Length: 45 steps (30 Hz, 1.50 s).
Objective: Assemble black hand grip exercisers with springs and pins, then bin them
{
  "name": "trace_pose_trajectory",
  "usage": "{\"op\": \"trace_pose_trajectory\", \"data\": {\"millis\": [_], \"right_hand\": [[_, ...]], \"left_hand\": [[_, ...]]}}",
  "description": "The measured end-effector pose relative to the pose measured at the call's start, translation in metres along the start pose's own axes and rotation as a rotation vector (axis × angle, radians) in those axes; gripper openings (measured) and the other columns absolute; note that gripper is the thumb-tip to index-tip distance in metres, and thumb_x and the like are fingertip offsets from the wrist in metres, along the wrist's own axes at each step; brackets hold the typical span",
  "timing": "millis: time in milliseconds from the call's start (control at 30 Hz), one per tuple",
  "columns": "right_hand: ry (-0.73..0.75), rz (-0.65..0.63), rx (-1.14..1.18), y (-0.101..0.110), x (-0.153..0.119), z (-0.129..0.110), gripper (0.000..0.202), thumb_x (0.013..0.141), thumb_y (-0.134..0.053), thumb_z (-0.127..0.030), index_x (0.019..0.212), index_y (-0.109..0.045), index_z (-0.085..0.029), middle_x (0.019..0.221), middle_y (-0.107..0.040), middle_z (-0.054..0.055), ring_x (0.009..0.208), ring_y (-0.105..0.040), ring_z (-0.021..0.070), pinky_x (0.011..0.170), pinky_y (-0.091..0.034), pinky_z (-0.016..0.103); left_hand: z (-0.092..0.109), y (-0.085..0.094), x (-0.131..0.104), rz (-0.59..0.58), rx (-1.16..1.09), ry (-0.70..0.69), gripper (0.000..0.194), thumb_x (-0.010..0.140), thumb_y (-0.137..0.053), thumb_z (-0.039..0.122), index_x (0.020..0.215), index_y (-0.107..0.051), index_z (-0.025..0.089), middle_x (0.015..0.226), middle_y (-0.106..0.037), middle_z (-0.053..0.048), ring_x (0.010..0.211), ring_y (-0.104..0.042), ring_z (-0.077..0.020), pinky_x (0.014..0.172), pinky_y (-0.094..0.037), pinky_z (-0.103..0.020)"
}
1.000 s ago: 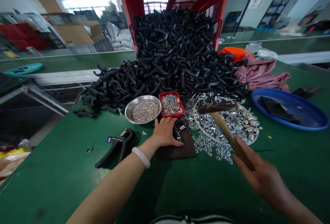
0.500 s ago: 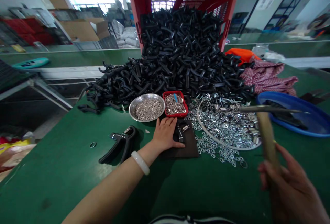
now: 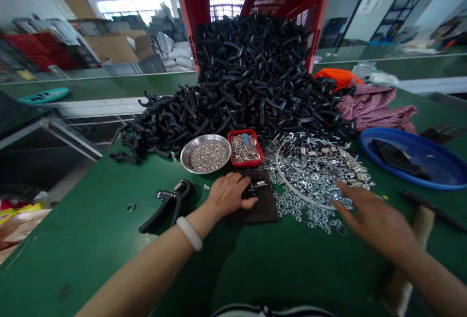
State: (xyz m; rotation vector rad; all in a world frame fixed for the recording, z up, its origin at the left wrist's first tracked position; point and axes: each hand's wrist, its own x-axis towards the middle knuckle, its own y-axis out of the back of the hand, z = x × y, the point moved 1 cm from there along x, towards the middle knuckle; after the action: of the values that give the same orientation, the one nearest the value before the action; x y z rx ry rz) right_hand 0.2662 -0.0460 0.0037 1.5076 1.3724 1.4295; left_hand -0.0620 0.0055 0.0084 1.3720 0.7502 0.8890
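- Your left hand (image 3: 229, 193) closes over the black piece (image 3: 249, 191), fingers on its far side, thumb on its near side, holding it between them.
- That piece lies on the dark mat (image 3: 269, 210), mid-table; a coil spring (image 3: 260, 183) shows just right of your fingers.
- Your right hand (image 3: 375, 220) is empty, thumb and forefinger parted, reaching left over the near right edge of the nuts (image 3: 304, 176). Fingertip contact: can't tell.
- Hammer (image 3: 424, 222) lies on the green table (image 3: 109, 263) at right, handle partly hidden under your right forearm.
- A white hoop (image 3: 292, 188) surrounds most of the nuts; some spill out near and left.
- Metal bowl (image 3: 186, 154) of small parts sits far of your left hand; red tray (image 3: 248, 164) of pins just right of it.
- Black spring grip (image 3: 178, 204) lies left of your left hand, legs apart.
- Far side: heap of black handles (image 3: 255, 83) spilling from the tipped red crate (image 3: 186, 15).
- Far right: blue tray (image 3: 450, 166), checked cloth (image 3: 377, 105) beyond it.
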Motion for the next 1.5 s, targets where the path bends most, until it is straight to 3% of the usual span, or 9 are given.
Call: {"op": "trace_pose_trajectory", "data": {"millis": [100, 167, 400, 633, 767, 900, 1133, 1300, 1500], "right_hand": [[0.385, -0.159, 0.218, -0.017, 0.059, -0.089, 0.044, 0.081, -0.049, -0.027, 0.125, -0.048, -0.021, 0.124, -0.053, 0.008, 0.112, -0.049, 0.0237, 0.092, -0.041, 0.043], [0.432, -0.203, 0.376, -0.032, 0.087, -0.12, 0.032, 0.079, -0.05, -0.019, 0.109, -0.06, -0.02, 0.109, -0.062, 0.006, 0.102, -0.055, 0.0191, 0.09, -0.043, 0.036], [0.165, -0.446, 0.743, -0.071, 0.119, -0.109, 0.015, 0.072, -0.062, -0.029, 0.08, -0.066, -0.016, 0.077, -0.068, 0.002, 0.07, -0.062, 0.0141, 0.067, -0.048, 0.027], [0.209, -0.392, 0.5, -0.079, 0.114, -0.11, 0.012, 0.075, -0.059, -0.029, 0.073, -0.066, -0.02, 0.073, -0.067, 0.0, 0.068, -0.06, 0.0141, 0.064, -0.044, 0.026], [0.265, -0.431, 0.391, -0.075, 0.122, -0.11, 0.011, 0.073, -0.061, -0.029, 0.069, -0.064, -0.019, 0.069, -0.066, 0.0, 0.065, -0.059, 0.0144, 0.06, -0.042, 0.025], [0.229, -0.349, 0.365, -0.073, 0.156, -0.113, 0.018, 0.075, -0.059, -0.035, 0.075, -0.065, -0.018, 0.073, -0.066, 0.001, 0.068, -0.059, 0.0145, 0.063, -0.043, 0.024], [0.091, -0.212, 0.187, -0.093, 0.228, -0.16, 0.023, 0.076, -0.053, -0.021, 0.094, -0.062, -0.009, 0.092, -0.065, 0.015, 0.09, -0.059, 0.0226, 0.079, -0.041, 0.029], [-0.048, -0.159, 0.215, -0.112, 0.244, -0.17, 0.03, 0.069, -0.057, -0.02, 0.095, -0.059, -0.006, 0.092, -0.064, 0.018, 0.088, -0.06, 0.0253, 0.076, -0.043, 0.031], [-0.105, -0.021, 0.355, -0.098, 0.243, -0.15, 0.036, 0.069, -0.054, -0.028, 0.1, -0.057, -0.011, 0.089, -0.065, 0.009, 0.08, -0.06, 0.0202, 0.071, -0.046, 0.028]], "left_hand": [[-0.004, 0.025, 0.008, -0.048, -0.104, 0.011, 0.056, 0.08, -0.029, 0.063, 0.107, -0.06, 0.024, 0.094, -0.062, -0.006, 0.088, -0.056, -0.0221, 0.07, -0.044, -0.032], [-0.011, 0.038, 0.016, -0.123, -0.212, 0.088, 0.062, 0.08, -0.021, 0.065, 0.097, -0.064, 0.025, 0.087, -0.065, -0.005, 0.083, -0.059, -0.0219, 0.068, -0.044, -0.032], [-0.036, 0.014, 0.045, -0.637, -0.793, 0.353, 0.082, 0.079, 0.0, 0.067, 0.077, -0.066, 0.018, 0.078, -0.069, -0.007, 0.059, -0.06, -0.017, 0.049, -0.045, -0.027], [-0.024, 0.002, 0.043, -0.19, -0.116, 0.432, 0.057, 0.082, -0.025, 0.059, 0.091, -0.063, 0.017, 0.093, -0.065, -0.012, 0.086, -0.061, -0.0273, 0.071, -0.047, -0.039], [-0.016, 0.007, 0.023, -0.066, -0.097, 0.329, 0.053, 0.08, -0.035, 0.057, 0.115, -0.051, 0.02, 0.112, -0.059, -0.01, 0.101, -0.055, -0.0259, 0.082, -0.044, -0.038], [-0.011, -0.002, 0.011, -0.095, -0.158, 0.256, 0.088, 0.062, -0.05, 0.069, 0.131, -0.035, 0.017, 0.132, -0.044, -0.01, 0.113, -0.045, -0.0296, 0.09, -0.041, -0.042], [-0.012, -0.008, 0.018, -0.106, -0.183, 0.272, 0.089, 0.061, -0.052, 0.067, 0.131, -0.035, 0.016, 0.128, -0.048, -0.01, 0.11, -0.048, -0.0293, 0.088, -0.041, -0.042], [-0.02, -0.013, 0.019, -0.079, -0.234, 0.224, 0.09, 0.06, -0.049, 0.072, 0.132, -0.034, 0.021, 0.133, -0.044, -0.006, 0.112, -0.046, -0.0286, 0.091, -0.039, -0.04], [-0.027, -0.02, 0.016, -0.081, -0.314, 0.238, 0.095, 0.057, -0.046, 0.078, 0.134, -0.031, 0.024, 0.13, -0.047, -0.005, 0.109, -0.047, -0.0282, 0.089, -0.039, -0.039]]}}
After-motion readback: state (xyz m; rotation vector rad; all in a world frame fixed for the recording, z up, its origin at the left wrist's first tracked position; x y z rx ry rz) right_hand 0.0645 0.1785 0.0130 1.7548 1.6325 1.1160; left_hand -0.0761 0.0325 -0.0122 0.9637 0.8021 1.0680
